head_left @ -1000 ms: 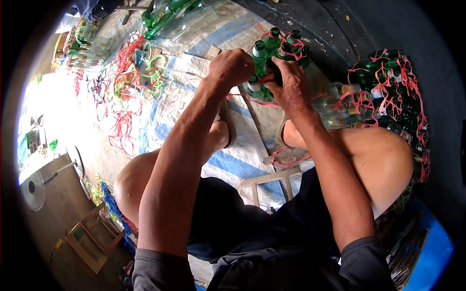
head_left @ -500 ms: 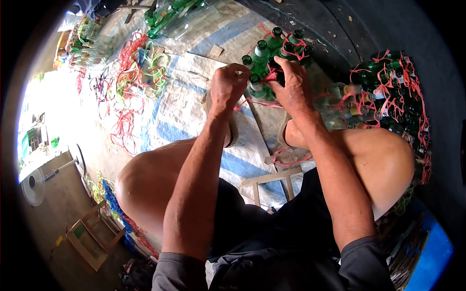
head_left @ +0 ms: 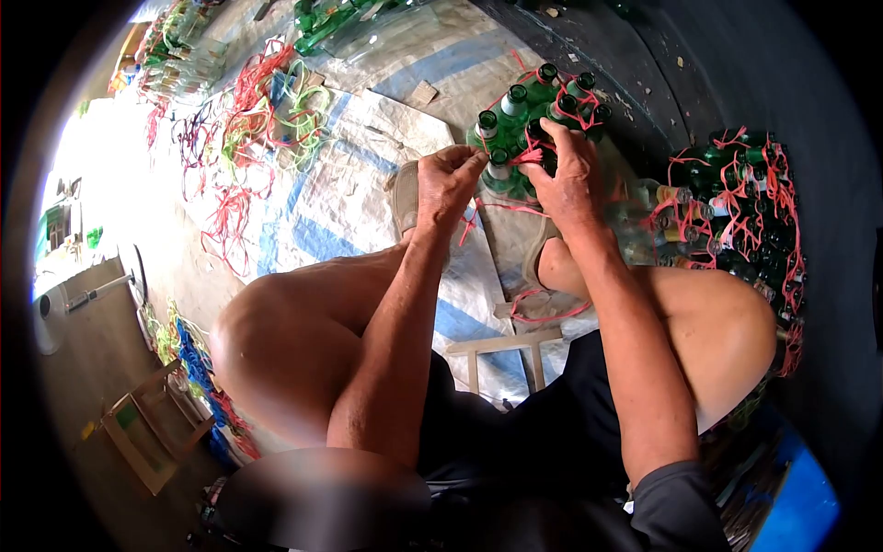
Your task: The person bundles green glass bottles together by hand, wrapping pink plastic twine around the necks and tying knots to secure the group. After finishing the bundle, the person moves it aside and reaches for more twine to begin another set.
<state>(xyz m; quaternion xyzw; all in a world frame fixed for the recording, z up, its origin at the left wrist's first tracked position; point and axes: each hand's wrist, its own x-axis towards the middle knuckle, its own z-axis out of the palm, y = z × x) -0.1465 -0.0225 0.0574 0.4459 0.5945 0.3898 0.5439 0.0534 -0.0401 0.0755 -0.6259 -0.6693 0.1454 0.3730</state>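
Note:
Green glass bottles (head_left: 517, 109) stand upright in a cluster in front of my feet, with pink plastic string (head_left: 528, 157) woven between their necks. My left hand (head_left: 449, 184) is at the cluster's near left side, thumb and forefinger pinched on what looks like a strand of the string. My right hand (head_left: 572, 173) reaches over the near right side. Its forefinger lies against a bottle neck and its thumb is beside the tuft of string, with the neck between them. The other fingers of that hand are partly hidden.
At the right stand more bottles bound with pink string (head_left: 727, 198). Loose red and green string (head_left: 262, 101) lies on the white and blue sheet (head_left: 322, 235) at the left. A small wooden frame (head_left: 504, 345) sits between my legs. A dark wall (head_left: 635, 55) rises behind the bottles.
The view has shifted slightly, so the bottles appear lower and farther right. My left fingers have closed into a tighter pinch beside the front bottle. The right hand keeps its place on the cluster.

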